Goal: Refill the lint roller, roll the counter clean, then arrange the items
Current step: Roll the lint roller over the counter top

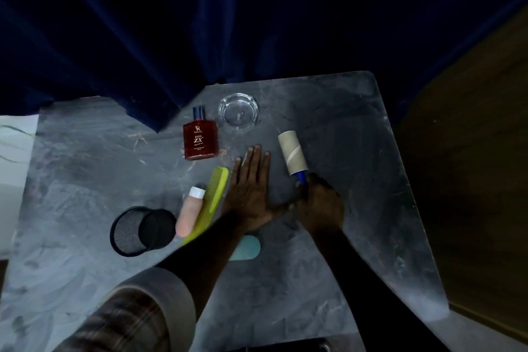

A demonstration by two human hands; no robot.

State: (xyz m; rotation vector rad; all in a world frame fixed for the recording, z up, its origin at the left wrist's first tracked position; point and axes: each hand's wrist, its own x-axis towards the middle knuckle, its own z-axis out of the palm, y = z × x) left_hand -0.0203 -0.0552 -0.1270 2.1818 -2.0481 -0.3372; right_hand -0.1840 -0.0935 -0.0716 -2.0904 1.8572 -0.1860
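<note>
On the grey surface (328, 111) we list: lint roller (293, 156), handle gripped in our closed right hand (320, 203), roll down for rolling; left hand (251, 183) flat, empty, likely bracing; comb (213, 197), perfume bottle (201, 137), ashtray (238, 111), mesh cup (137, 230) unarranged.

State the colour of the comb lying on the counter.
The comb is yellow-green, seen best in the head view, beside the left hand.

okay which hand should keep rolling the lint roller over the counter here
The right hand. It already grips the blue handle of the lint roller, whose roll lies on the counter. The left hand lies flat and open on the counter beside it, holding nothing.
</note>
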